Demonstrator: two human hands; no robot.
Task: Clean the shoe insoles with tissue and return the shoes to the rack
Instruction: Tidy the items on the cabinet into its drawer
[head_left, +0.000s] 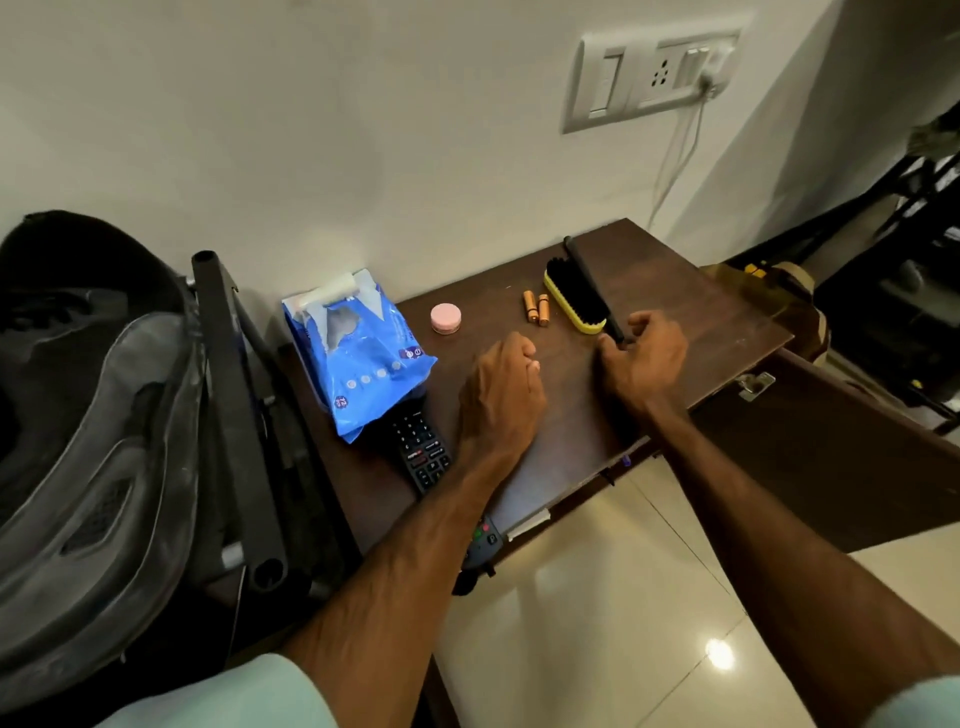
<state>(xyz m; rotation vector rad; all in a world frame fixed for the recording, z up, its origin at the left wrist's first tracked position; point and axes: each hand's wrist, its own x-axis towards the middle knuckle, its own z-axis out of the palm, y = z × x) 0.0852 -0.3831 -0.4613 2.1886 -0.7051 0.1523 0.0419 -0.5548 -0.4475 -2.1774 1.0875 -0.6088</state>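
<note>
Head view: tissue pack (358, 353) beside empty, curled left hand (501, 384); right hand (644, 358) grips brush (576, 301).

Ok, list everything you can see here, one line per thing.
wipes pack: one, blue, left end of the table by the wall
remote control: one, black, top end tucked under the wipes pack
round tin: one, pink, right of the pack
batteries: two, gold, side by side left of the brush
brush: one, yellow back with black bristles and handle, right part of the table
table: one, dark brown, against the wall
switch panel: one, white, on the wall above
left hand: fingers curled, on the table
right hand: grips the brush handle
</note>
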